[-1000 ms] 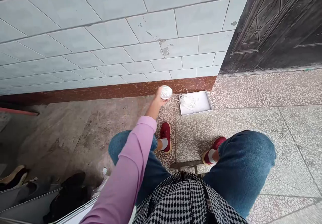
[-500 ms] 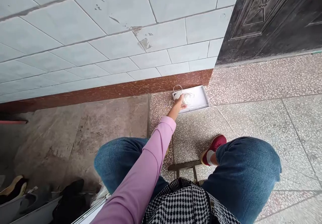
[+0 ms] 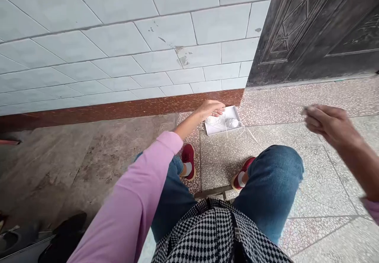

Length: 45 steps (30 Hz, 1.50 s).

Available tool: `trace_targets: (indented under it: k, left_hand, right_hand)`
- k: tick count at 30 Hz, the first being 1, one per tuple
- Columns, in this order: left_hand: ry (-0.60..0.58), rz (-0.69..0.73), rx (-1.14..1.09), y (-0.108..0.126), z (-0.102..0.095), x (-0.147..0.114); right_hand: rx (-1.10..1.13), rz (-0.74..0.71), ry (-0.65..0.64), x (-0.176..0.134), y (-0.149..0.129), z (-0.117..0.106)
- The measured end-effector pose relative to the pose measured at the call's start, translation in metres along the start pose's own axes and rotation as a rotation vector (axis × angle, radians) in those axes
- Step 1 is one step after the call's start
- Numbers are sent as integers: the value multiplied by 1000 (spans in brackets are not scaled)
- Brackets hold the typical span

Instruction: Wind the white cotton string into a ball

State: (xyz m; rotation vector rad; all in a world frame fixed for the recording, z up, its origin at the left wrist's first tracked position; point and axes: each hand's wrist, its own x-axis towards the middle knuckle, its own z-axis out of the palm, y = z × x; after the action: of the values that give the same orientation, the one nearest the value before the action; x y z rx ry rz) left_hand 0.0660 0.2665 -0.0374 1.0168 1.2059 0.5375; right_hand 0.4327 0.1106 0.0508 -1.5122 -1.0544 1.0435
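A shallow white box (image 3: 209,129) lies on the floor against the wall. Inside it sit a small ball of white cord (image 3: 233,123) at the right and loose loops of white cord (image 3: 213,120) at the left. Over the box's back left part is my left hand (image 3: 211,109), fingers curled down; a strand of cord appears to drop from its fingertips. Far to the right, my right hand (image 3: 330,124) hangs above the floor in a closed pinch. Something small and dark shows at its fingertips, too blurred to name.
A tiled wall (image 3: 118,66) with a brown base strip rises behind the box. At the right stands a dark carved door (image 3: 299,30). Below are my knees, red shoes (image 3: 188,158) and a low wooden stool (image 3: 210,193). Dark items (image 3: 63,235) lie at the lower left.
My left hand has let go of the cord ball, which now lies farther right in the box, and has moved toward the wall. My right hand has come into view from the right.
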Motion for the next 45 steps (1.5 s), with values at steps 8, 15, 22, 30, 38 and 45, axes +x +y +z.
trace_targets:
  k: [8,15,22,30,38,45]
  left_hand:
    - [-405,422,-88,21,48,-56]
    - [-459,244,-198,-1,56,-44]
    - [-397,236,-252,-11,47,-50]
    - [-433,187,-259,9,28,-59]
    - [-274,154,-332,16,9,-48]
    - [-359,91,-260,13,21,-41]
  right_hand:
    - [388,-105,-269,50,-33,147]
    - [418,-47,-246,75,-3,203]
    - [418,-28,-259,85,10,188]
    - [418,-123,79,128,40,90]
    - [-315,-44,-139,109,55,66]
    - [54,-272,-579,74,23,161]
